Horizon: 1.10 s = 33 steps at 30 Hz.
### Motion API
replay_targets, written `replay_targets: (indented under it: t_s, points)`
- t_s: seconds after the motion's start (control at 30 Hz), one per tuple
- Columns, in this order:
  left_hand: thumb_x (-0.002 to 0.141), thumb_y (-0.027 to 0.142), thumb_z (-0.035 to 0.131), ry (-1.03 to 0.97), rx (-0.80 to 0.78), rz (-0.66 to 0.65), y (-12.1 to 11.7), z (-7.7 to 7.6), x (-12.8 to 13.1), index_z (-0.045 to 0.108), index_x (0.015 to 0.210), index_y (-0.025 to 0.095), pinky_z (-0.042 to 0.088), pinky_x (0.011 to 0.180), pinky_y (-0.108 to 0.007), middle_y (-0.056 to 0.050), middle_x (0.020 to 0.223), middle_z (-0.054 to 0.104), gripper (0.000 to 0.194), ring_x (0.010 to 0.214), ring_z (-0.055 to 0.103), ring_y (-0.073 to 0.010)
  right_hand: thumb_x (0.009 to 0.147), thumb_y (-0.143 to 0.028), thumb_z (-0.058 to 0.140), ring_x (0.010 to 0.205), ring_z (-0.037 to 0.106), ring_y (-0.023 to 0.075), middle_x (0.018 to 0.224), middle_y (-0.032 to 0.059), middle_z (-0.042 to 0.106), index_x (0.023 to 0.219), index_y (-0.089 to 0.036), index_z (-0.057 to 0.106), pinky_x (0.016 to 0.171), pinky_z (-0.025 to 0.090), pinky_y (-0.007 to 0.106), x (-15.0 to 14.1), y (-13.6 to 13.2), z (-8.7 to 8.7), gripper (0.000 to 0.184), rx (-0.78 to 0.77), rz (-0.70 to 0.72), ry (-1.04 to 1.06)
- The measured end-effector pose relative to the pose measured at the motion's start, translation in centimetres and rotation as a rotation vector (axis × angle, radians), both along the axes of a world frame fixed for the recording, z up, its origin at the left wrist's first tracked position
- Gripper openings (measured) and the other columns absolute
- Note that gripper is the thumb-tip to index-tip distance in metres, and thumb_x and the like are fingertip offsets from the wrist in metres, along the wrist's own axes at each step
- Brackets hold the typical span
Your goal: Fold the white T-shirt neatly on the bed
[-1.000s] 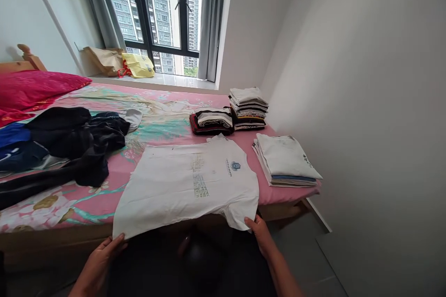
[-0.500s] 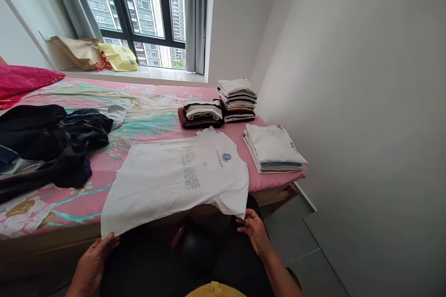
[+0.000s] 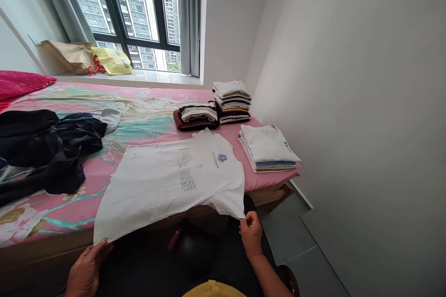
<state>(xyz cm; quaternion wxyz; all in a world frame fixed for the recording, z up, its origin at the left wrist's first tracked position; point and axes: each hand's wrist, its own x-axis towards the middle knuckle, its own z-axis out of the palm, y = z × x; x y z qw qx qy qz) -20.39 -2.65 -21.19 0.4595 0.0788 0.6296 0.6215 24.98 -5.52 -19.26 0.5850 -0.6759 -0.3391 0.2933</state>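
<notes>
A white T-shirt [image 3: 167, 185] with a small blue crest lies spread flat on the pink flowered bed [image 3: 87, 195], its near edge hanging over the bedside. My left hand [image 3: 85, 269] grips the shirt's lower left corner with curled fingers. My right hand [image 3: 251, 232] pinches the tip of the near sleeve at the shirt's lower right corner.
Three folded clothing stacks sit at the bed's right end: a white pile [image 3: 268, 148], a striped pile [image 3: 232, 101], a dark low pile [image 3: 195, 117]. Loose dark clothes [image 3: 45, 148] lie at left. Bags [image 3: 87, 58] rest on the windowsill. A grey wall stands close at right.
The view has drifted right and slightly down. My right hand closed on the sleeve tip and my left hand slid lower along the hem; the shirt stayed flat.
</notes>
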Motion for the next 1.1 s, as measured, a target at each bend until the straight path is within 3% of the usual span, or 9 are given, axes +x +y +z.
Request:
replay_targets:
  t_s: [0.13,0.3,0.5,0.57,0.7,0.87,1.1]
  points:
    - [0.060,0.015,0.071,-0.005,0.010,-0.003,-0.2,0.4,0.1,0.061,0.078,0.016,0.055,0.058,-0.018,0.005,0.070,0.064,0.021,0.060,0.062,-0.0104,0.068,-0.033,0.059,0.062,0.047,0.0135,0.068,-0.0012,0.053,0.066,-0.022,0.042,0.056,0.041,0.024,0.3,0.0,-0.3,0.020,0.011,0.052,-0.043]
    - [0.058,0.016,0.072,-0.024,0.010,0.007,-0.3,0.8,0.5,0.061,0.074,0.017,0.055,0.059,-0.016,0.005,0.068,0.064,0.019,0.062,0.063,-0.0098,0.069,-0.027,0.056,0.074,0.053,0.0153,0.086,0.0012,0.057,0.079,-0.021,0.046,0.064,0.047,0.026,0.6,0.0,-0.1,0.015,0.018,0.176,0.165]
    - [0.059,0.016,0.073,0.018,0.032,-0.018,-0.1,-0.7,-0.2,0.062,0.074,0.017,0.055,0.060,-0.018,0.005,0.069,0.064,0.018,0.062,0.063,-0.0099,0.076,-0.047,0.059,0.092,0.059,0.0204,0.102,0.0061,0.062,0.121,-0.020,0.043,0.077,0.048,0.032,1.0,0.9,0.8,0.054,-0.047,0.324,0.510]
    - [0.059,0.016,0.073,0.019,0.040,-0.029,-0.1,-1.0,-0.4,0.062,0.074,0.018,0.054,0.059,-0.018,0.006,0.069,0.064,0.019,0.061,0.062,-0.0097,0.072,-0.050,0.065,0.092,0.059,0.0213,0.101,0.0074,0.063,0.115,-0.017,0.050,0.076,0.049,0.032,1.0,1.4,0.8,0.056,-0.105,0.352,0.485]
    - [0.059,0.015,0.072,0.020,0.057,-0.043,-0.2,-0.7,-0.5,0.061,0.075,0.018,0.054,0.058,-0.021,0.005,0.069,0.064,0.019,0.060,0.063,-0.0111,0.068,-0.045,0.068,0.086,0.059,0.0212,0.094,0.0065,0.066,0.095,-0.015,0.062,0.072,0.049,0.031,0.8,1.8,0.4,0.041,-0.145,0.395,0.424]
    - [0.062,0.017,0.073,0.035,0.044,-0.067,-0.5,0.6,0.0,0.061,0.081,0.017,0.054,0.061,-0.022,0.002,0.075,0.065,0.023,0.063,0.063,-0.0118,0.068,-0.036,0.066,0.082,0.059,0.0202,0.090,0.0049,0.067,0.092,-0.016,0.065,0.072,0.050,0.031,0.8,1.5,-0.5,0.032,-0.110,0.392,0.429]
    - [0.065,0.015,0.071,0.014,0.081,-0.072,-1.3,1.2,0.6,0.061,0.082,0.015,0.054,0.064,-0.023,-0.001,0.074,0.066,0.020,0.063,0.064,-0.0123,0.061,-0.037,0.073,0.086,0.060,0.0220,0.093,0.0040,0.067,0.093,-0.017,0.067,0.073,0.052,0.032,0.9,1.2,-1.2,0.038,-0.131,0.387,0.496]
